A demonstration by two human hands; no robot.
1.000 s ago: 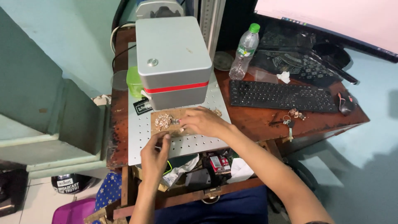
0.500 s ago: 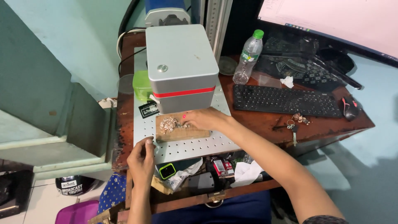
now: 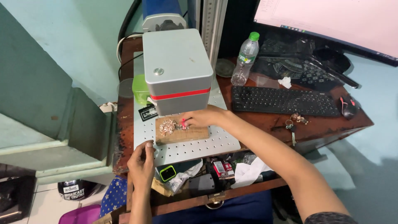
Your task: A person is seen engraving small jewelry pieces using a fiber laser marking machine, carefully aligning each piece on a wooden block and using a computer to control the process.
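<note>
A grey box-shaped machine head (image 3: pixel 176 68) with a red stripe hangs over a perforated metal plate (image 3: pixel 207 146). On the plate lies a wooden block (image 3: pixel 186 135) with a pile of small metallic pieces (image 3: pixel 167 126) at its left end. My right hand (image 3: pixel 202 118) reaches under the machine head, its fingertips pinched on a small piece on the block where a red light spot shows. At the plate's front left corner is my left hand (image 3: pixel 141 161), with its fingers curled. Whether it holds anything is hidden.
A black keyboard (image 3: pixel 282 101), a mouse (image 3: pixel 347 107) and a bunch of keys (image 3: pixel 295 120) lie on the brown desk to the right. A plastic bottle (image 3: pixel 244 60) stands behind them under a monitor (image 3: pixel 331 20). A green container (image 3: pixel 140 89) sits left of the machine. An open drawer (image 3: pixel 207 178) holds clutter.
My left hand has drawn back from the pile on the block to the plate's front left corner. My right hand stays on the block under the machine head. The view has shifted.
</note>
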